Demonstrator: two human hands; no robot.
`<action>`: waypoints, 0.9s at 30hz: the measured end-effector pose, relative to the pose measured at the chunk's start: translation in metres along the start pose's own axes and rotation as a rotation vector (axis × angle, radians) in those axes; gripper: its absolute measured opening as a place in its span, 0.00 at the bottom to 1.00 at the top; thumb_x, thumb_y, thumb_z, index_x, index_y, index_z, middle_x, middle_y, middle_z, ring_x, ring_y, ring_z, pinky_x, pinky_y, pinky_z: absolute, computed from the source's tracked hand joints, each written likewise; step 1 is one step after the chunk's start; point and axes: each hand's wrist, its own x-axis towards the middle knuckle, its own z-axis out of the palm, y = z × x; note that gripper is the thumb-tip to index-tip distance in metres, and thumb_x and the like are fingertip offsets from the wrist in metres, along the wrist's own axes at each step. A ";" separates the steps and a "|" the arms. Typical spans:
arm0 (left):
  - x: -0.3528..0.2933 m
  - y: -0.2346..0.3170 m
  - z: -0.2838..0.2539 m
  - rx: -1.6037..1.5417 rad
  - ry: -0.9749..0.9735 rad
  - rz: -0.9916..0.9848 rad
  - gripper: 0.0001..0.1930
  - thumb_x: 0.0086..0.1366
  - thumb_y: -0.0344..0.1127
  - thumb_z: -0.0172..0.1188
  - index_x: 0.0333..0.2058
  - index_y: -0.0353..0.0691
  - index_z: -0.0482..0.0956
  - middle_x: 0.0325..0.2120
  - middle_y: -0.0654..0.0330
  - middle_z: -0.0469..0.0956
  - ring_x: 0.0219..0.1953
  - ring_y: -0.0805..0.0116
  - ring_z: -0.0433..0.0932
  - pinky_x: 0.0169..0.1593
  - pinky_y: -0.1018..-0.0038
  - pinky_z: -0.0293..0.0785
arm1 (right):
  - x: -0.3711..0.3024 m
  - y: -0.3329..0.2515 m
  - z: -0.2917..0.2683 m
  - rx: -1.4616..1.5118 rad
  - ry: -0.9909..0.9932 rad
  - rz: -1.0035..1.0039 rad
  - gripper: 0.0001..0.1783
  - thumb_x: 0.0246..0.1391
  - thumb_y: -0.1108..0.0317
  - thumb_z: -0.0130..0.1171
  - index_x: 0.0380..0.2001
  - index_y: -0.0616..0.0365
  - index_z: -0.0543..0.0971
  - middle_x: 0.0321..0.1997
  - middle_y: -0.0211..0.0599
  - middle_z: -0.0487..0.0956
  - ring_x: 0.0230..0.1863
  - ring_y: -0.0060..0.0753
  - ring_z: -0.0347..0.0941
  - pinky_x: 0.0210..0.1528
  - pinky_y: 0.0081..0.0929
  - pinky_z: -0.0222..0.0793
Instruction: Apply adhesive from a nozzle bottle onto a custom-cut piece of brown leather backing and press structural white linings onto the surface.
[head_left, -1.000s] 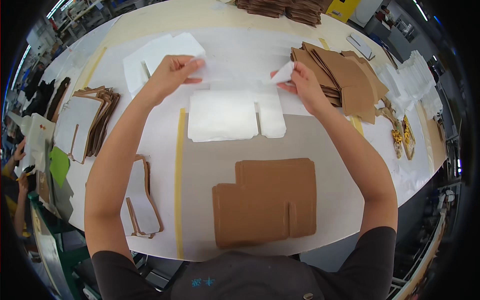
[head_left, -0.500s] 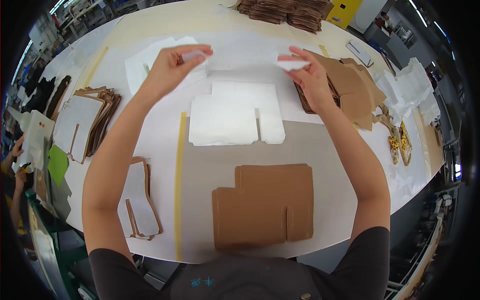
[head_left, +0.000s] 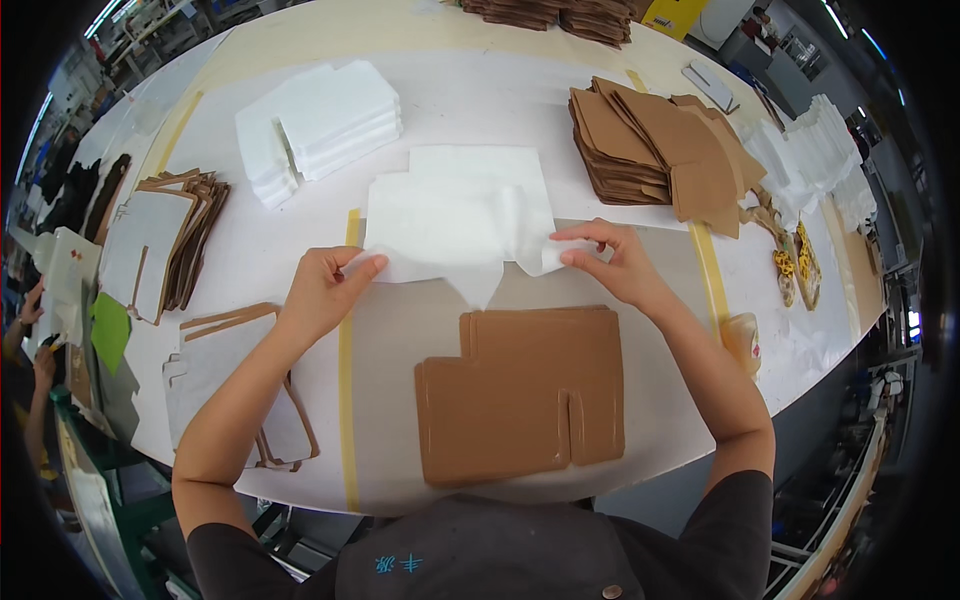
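Compared with the earlier frame, both hands are now nearer to the body: before, they are beyond the far side of the thin white notched sheet of soft material [head_left: 435,220], and now they are at its near edge. The left hand [head_left: 333,288] pinches the near left corner between thumb and fingers, and the right hand [head_left: 612,265] pinches the near right corner in the same way. The thick white stack of notched sheets [head_left: 325,115] at the far left is no longer covered by the left hand. The held sheet lies in the middle of the table [head_left: 480,85], beyond the flat brown notched piece [head_left: 515,395]. It looks wrinkled at right, and its near edge hangs in a pointed fold between the hands
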 end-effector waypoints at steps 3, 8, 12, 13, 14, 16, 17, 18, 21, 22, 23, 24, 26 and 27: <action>0.011 -0.001 0.002 -0.055 0.145 -0.221 0.11 0.62 0.39 0.63 0.34 0.36 0.84 0.13 0.69 0.69 0.18 0.82 0.61 0.24 0.77 0.58 | 0.025 -0.010 0.007 0.257 0.005 0.344 0.18 0.47 0.67 0.67 0.43 0.56 0.79 0.30 0.29 0.81 0.32 0.20 0.67 0.35 0.22 0.63; 0.024 -0.006 0.007 0.374 0.137 -0.196 0.16 0.55 0.42 0.68 0.32 0.33 0.80 0.12 0.67 0.67 0.16 0.72 0.62 0.24 0.74 0.62 | 0.042 0.003 0.027 -0.049 -0.053 0.309 0.26 0.42 0.59 0.71 0.43 0.61 0.75 0.28 0.30 0.76 0.26 0.23 0.67 0.29 0.23 0.63; 0.019 -0.014 0.021 0.367 0.236 -0.043 0.22 0.51 0.41 0.71 0.40 0.35 0.77 0.17 0.66 0.67 0.20 0.74 0.63 0.26 0.76 0.63 | 0.036 0.004 0.038 -0.326 0.097 0.262 0.32 0.38 0.52 0.73 0.43 0.60 0.75 0.24 0.29 0.69 0.27 0.25 0.68 0.31 0.25 0.66; 0.019 -0.020 0.025 0.413 0.320 0.047 0.25 0.50 0.41 0.71 0.44 0.35 0.75 0.20 0.63 0.70 0.22 0.71 0.66 0.30 0.73 0.66 | 0.037 0.001 0.039 -0.320 0.089 0.255 0.32 0.38 0.52 0.73 0.43 0.60 0.75 0.24 0.29 0.69 0.27 0.25 0.68 0.31 0.25 0.66; 0.018 -0.025 0.025 0.458 0.402 0.137 0.29 0.49 0.42 0.72 0.48 0.36 0.73 0.24 0.61 0.73 0.24 0.67 0.68 0.33 0.71 0.69 | 0.038 -0.005 0.039 -0.336 0.051 0.338 0.32 0.41 0.51 0.70 0.45 0.59 0.74 0.31 0.35 0.73 0.35 0.32 0.71 0.38 0.30 0.68; 0.020 -0.022 0.023 0.515 0.335 0.052 0.31 0.49 0.43 0.72 0.49 0.36 0.72 0.26 0.58 0.74 0.27 0.65 0.71 0.36 0.70 0.71 | 0.037 -0.005 0.040 -0.355 0.018 0.430 0.32 0.43 0.50 0.68 0.48 0.58 0.73 0.39 0.41 0.78 0.42 0.39 0.75 0.44 0.35 0.70; 0.021 -0.021 0.022 0.570 0.266 -0.031 0.33 0.49 0.45 0.72 0.50 0.36 0.71 0.28 0.56 0.76 0.29 0.63 0.74 0.39 0.69 0.72 | 0.036 0.000 0.047 -0.384 0.058 0.354 0.31 0.44 0.51 0.67 0.47 0.59 0.73 0.39 0.42 0.78 0.43 0.40 0.75 0.44 0.35 0.70; 0.022 -0.020 0.021 0.567 0.263 -0.027 0.33 0.49 0.45 0.72 0.50 0.36 0.71 0.28 0.56 0.76 0.29 0.63 0.74 0.39 0.69 0.72 | 0.034 0.002 0.050 -0.415 0.101 0.280 0.30 0.45 0.51 0.66 0.47 0.59 0.73 0.39 0.43 0.77 0.43 0.41 0.75 0.44 0.36 0.70; 0.024 -0.007 0.017 0.529 0.229 -0.127 0.34 0.49 0.49 0.71 0.50 0.35 0.70 0.28 0.54 0.77 0.32 0.61 0.77 0.38 0.68 0.73 | 0.035 0.001 0.053 -0.458 0.131 0.211 0.29 0.47 0.51 0.65 0.46 0.61 0.73 0.39 0.46 0.77 0.39 0.44 0.75 0.44 0.39 0.71; 0.024 0.011 0.013 0.544 0.142 -0.266 0.34 0.51 0.49 0.70 0.51 0.34 0.69 0.31 0.53 0.78 0.37 0.59 0.78 0.41 0.67 0.73 | 0.034 0.000 0.050 -0.462 0.133 0.218 0.29 0.47 0.51 0.65 0.46 0.61 0.73 0.39 0.46 0.77 0.39 0.44 0.75 0.44 0.39 0.71; 0.024 0.021 0.012 0.557 0.053 -0.404 0.34 0.53 0.50 0.69 0.51 0.33 0.69 0.34 0.51 0.80 0.41 0.57 0.79 0.45 0.66 0.74 | 0.032 -0.002 0.046 -0.419 0.138 0.288 0.29 0.47 0.52 0.65 0.46 0.61 0.72 0.38 0.45 0.77 0.35 0.42 0.76 0.41 0.37 0.72; 0.023 0.019 0.013 0.556 0.052 -0.403 0.34 0.53 0.50 0.69 0.51 0.33 0.69 0.34 0.51 0.80 0.41 0.57 0.79 0.45 0.66 0.74 | 0.032 -0.005 0.045 -0.375 0.143 0.349 0.29 0.48 0.53 0.65 0.47 0.61 0.71 0.38 0.44 0.77 0.32 0.39 0.77 0.37 0.35 0.73; 0.021 0.011 0.012 0.532 0.117 -0.345 0.33 0.53 0.49 0.69 0.51 0.34 0.69 0.30 0.53 0.79 0.34 0.58 0.79 0.40 0.67 0.74 | 0.024 -0.005 0.041 -0.155 0.161 0.403 0.31 0.49 0.55 0.65 0.51 0.61 0.68 0.35 0.42 0.77 0.29 0.34 0.76 0.34 0.32 0.73; 0.020 0.005 0.011 0.532 0.114 -0.345 0.33 0.53 0.49 0.69 0.51 0.34 0.69 0.30 0.53 0.79 0.34 0.58 0.79 0.40 0.67 0.74 | 0.021 -0.008 0.041 0.067 0.179 0.454 0.33 0.50 0.56 0.65 0.55 0.61 0.66 0.33 0.39 0.77 0.26 0.29 0.75 0.30 0.28 0.73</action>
